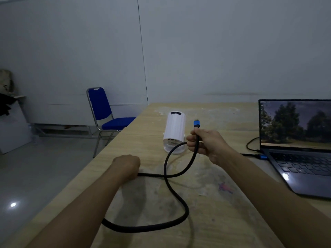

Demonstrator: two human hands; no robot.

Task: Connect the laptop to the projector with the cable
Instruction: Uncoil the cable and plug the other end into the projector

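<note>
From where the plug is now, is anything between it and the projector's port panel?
Nothing visible blocks it. The right hand holds the blue plug just right of the white projector; only the cable's own loop passes before the near-end ports.

A blue chair point(105, 113) stands off the table's point(206, 203) left edge, near the wall point(197, 51). Red scribble point(225, 187) marks the worn tabletop. Glare spot on the floor point(35, 176).

The white cylindrical projector point(175, 131) lies on its side, ports facing near. The open laptop point(297, 145) has one blue plug inserted; the black cable point(176, 197) loops, its free blue plug raised.
</note>
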